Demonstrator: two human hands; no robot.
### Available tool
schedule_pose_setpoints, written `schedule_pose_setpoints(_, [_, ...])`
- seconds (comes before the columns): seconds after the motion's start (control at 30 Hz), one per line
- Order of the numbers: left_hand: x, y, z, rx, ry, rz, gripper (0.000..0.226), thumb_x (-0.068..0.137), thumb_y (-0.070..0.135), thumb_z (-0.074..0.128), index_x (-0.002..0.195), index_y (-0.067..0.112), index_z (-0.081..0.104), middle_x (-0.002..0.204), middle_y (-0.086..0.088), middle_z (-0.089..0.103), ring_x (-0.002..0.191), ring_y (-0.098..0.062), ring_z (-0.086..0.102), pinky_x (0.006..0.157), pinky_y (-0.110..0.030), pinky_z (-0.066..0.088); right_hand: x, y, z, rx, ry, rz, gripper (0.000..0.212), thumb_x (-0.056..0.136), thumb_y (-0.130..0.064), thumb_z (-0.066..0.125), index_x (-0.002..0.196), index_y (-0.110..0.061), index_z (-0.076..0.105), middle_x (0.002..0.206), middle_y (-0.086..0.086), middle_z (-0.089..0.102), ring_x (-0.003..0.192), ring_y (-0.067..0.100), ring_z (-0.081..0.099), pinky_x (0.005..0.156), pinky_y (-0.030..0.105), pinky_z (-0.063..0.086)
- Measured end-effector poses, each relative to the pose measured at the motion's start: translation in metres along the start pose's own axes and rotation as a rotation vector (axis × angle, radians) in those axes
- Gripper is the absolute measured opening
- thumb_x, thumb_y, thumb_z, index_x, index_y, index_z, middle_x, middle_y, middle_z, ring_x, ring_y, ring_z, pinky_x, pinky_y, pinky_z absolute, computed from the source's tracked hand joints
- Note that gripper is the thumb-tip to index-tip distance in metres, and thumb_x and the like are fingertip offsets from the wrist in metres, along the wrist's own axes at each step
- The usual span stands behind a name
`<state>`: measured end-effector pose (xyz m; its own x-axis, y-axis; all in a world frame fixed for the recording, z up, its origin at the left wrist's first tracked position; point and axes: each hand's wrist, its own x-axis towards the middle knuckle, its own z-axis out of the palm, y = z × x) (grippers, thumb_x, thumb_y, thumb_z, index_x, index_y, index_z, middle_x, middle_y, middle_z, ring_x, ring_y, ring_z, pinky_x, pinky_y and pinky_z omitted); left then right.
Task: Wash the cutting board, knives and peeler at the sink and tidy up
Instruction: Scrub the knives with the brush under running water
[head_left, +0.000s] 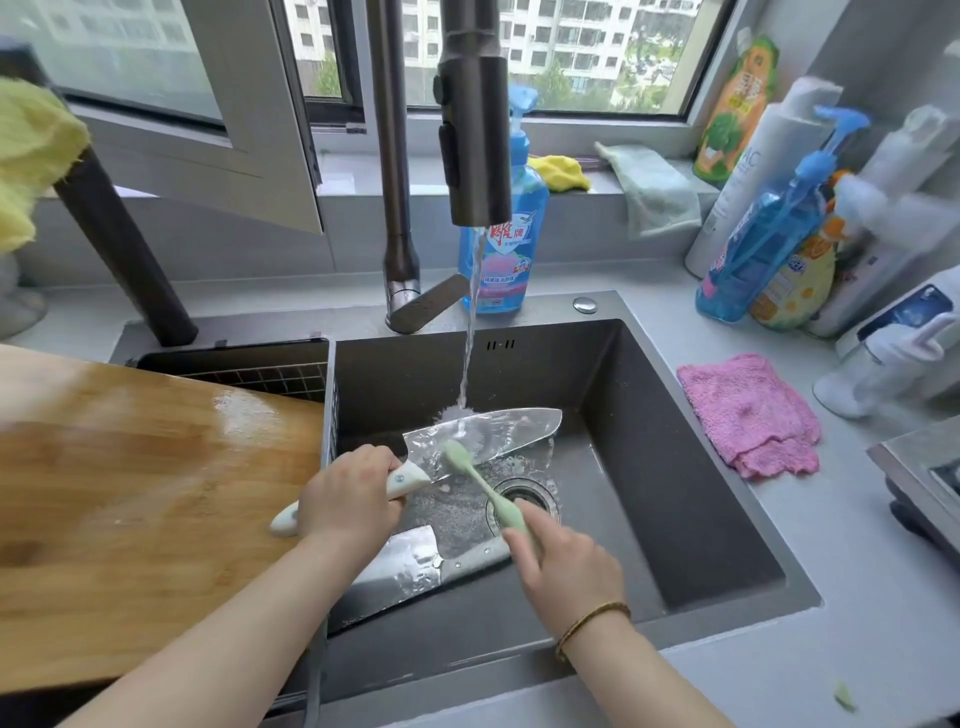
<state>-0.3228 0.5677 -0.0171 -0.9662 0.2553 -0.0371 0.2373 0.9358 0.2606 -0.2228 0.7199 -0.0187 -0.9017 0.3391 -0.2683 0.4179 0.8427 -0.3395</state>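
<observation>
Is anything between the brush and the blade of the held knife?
Nothing visible. The brush head rests on the knife blade under the stream; left hand grips its handle, right hand holds the brush.

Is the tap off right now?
No, water streams from the faucet onto the blade of the knife, which the left hand holds by its handle while the right hand scrubs it with the brush.
</observation>
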Motion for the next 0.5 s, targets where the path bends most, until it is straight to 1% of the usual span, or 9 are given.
schedule_pose_setpoints(0.03, [0.000,-0.001,0.000,-0.003,0.001,-0.004,0.026,0.089,0.024,0.051,0.115,0.026,0.052,0.115,0.010,0.055,0.106,-0.013,0.050,0.068,-0.023,0.027,0.005,0.003,-0.001,0.004,0.004,0.017,0.037,0.097,-0.044,0.030,0.132,-0.038,0.037,0.118,0.002,0.062,0.110,0.028,0.057,0.077,0.030,0.042])
schedule_pose_setpoints(0.13, [0.000,-0.003,0.002,0.001,0.002,-0.010,0.026,0.089,0.024,0.052,0.114,0.027,0.052,0.115,0.010,0.055,0.107,-0.011,0.050,0.068,-0.022,0.026,0.021,0.016,-0.013,0.058,0.049,0.191,0.038,0.097,-0.043,0.032,0.133,-0.034,0.039,0.119,0.009,0.062,0.109,0.031,0.057,0.084,0.032,0.044])
schedule_pose_setpoints(0.17, [0.000,-0.003,0.003,0.009,0.000,-0.005,0.026,0.089,0.024,0.051,0.114,0.027,0.052,0.115,0.011,0.054,0.108,-0.011,0.049,0.068,-0.022,0.026,0.023,0.017,-0.013,0.057,0.049,0.211,0.039,0.097,-0.043,0.031,0.133,-0.033,0.039,0.119,0.009,0.062,0.109,0.031,0.057,0.084,0.032,0.044])
schedule_pose_setpoints(0.2, [0.000,-0.003,0.004,0.014,-0.004,0.000,0.026,0.089,0.024,0.050,0.115,0.028,0.052,0.115,0.011,0.054,0.108,-0.010,0.049,0.067,-0.022,0.025,0.022,0.011,-0.012,0.046,0.040,0.192,0.039,0.097,-0.043,0.031,0.133,-0.032,0.039,0.118,0.009,0.062,0.109,0.031,0.057,0.084,0.031,0.044])
schedule_pose_setpoints(0.33, [-0.001,-0.004,0.010,0.006,-0.023,0.012,0.022,0.090,0.029,0.051,0.112,0.028,0.052,0.114,0.013,0.054,0.107,-0.009,0.049,0.067,-0.021,0.025,0.010,-0.022,0.009,0.025,-0.026,-0.028,0.039,0.098,-0.041,0.028,0.136,-0.034,0.034,0.120,0.005,0.061,0.110,0.026,0.056,0.083,0.029,0.043])
schedule_pose_setpoints(0.37, [-0.001,-0.006,0.010,0.002,-0.024,0.015,0.022,0.090,0.029,0.051,0.111,0.028,0.052,0.113,0.013,0.054,0.106,-0.009,0.050,0.067,-0.021,0.026,0.012,-0.022,0.010,0.025,-0.029,-0.028,0.039,0.098,-0.041,0.028,0.136,-0.035,0.034,0.119,0.004,0.061,0.110,0.026,0.056,0.083,0.029,0.043])
schedule_pose_setpoints(0.5, [0.000,-0.011,0.012,0.001,-0.027,0.026,0.022,0.090,0.029,0.051,0.112,0.028,0.052,0.113,0.013,0.054,0.105,-0.009,0.050,0.068,-0.021,0.027,0.026,0.001,-0.003,0.036,0.015,0.146,0.038,0.098,-0.042,0.029,0.131,-0.030,0.041,0.115,0.008,0.063,0.108,0.029,0.057,0.080,0.031,0.044])
